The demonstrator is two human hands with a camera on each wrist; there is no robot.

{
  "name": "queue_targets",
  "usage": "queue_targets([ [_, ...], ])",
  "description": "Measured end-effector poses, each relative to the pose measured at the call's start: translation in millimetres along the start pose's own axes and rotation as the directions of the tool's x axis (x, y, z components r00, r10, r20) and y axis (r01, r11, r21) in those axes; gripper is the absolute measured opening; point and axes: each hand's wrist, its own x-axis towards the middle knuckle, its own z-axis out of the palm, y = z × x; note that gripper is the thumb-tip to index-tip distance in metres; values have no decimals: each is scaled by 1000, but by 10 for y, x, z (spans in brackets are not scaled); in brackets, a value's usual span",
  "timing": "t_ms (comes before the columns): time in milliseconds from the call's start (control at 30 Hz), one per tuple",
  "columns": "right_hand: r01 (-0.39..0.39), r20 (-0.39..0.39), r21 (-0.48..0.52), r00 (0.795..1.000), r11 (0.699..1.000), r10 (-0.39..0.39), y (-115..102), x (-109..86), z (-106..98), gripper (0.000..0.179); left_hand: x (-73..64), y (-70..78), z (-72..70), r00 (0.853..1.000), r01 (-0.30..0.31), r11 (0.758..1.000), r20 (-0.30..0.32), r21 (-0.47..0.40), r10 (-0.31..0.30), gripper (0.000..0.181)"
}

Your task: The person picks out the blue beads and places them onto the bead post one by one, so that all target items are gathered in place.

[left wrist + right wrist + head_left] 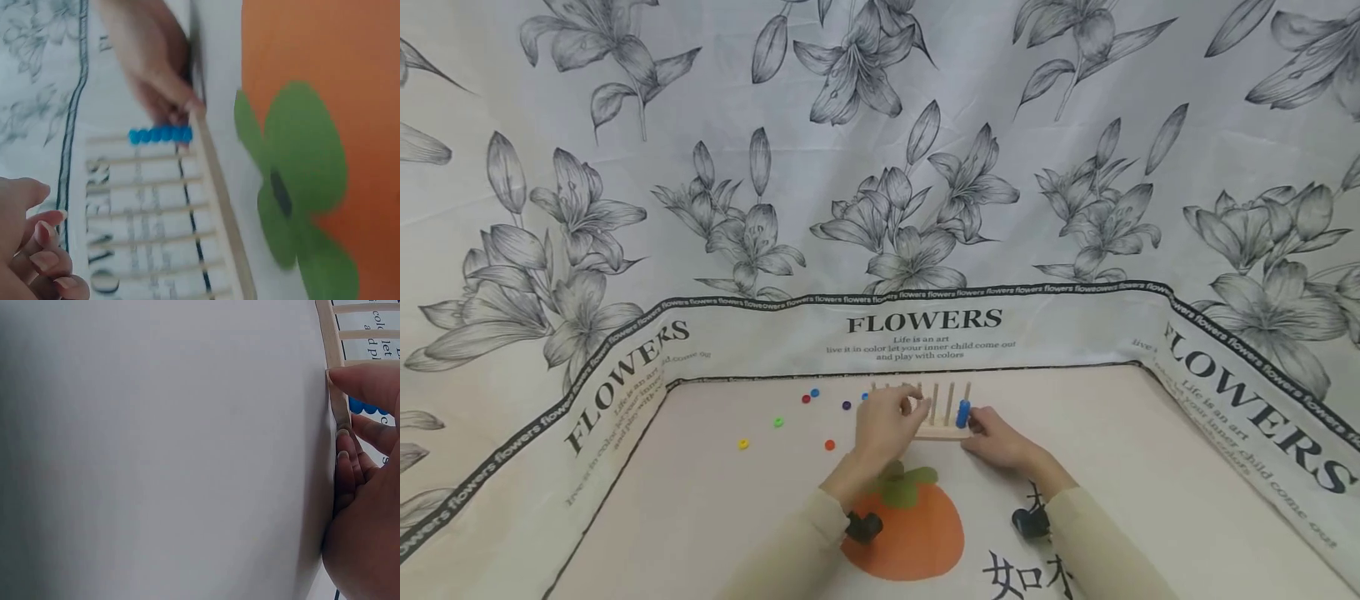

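Note:
A wooden peg rack (943, 432) with a row of thin upright pegs stands on the table. Several blue beads (161, 134) are stacked on its rightmost peg, down at the base. My right hand (1000, 437) grips that end of the base, with the thumb (362, 384) on the front edge and fingers behind. My left hand (883, 421) hovers in front of the rack's left part, hiding some pegs. Its fingers (47, 259) are loosely bent, and no bead shows between them in the left wrist view.
Loose beads lie left of the rack: yellow (743, 444), green (778, 422), red (806, 399), blue (815, 392), purple (847, 406) and orange-red (830, 445). Another blue bead (865, 397) is partly behind my left hand. A flower-printed curtain (925, 333) encloses the table's back and sides.

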Motion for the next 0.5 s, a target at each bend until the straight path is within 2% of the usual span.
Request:
queue_targets([
  [100, -26, 4, 13, 1000, 1000, 26, -15, -32, -17, 57, -19, -194, -217, 997, 0, 1000, -71, -6, -1, 17],
  [200, -28, 8, 6, 1000, 1000, 28, -19, -47, -21, 57, -20, -449, -409, 993, 32, 999, -116, 15, -30, 16],
  [400, -37, -4, 12, 999, 999, 37, -72, -46, -2, 55, 26, -908, -717, 980, 161, 984, -127, 80, -150, 20],
  [500, -36, 0, 18, 999, 999, 36, -84, -47, 4, 53, 53, -1051, -793, 973, 221, 970, -88, 100, -212, 25],
])
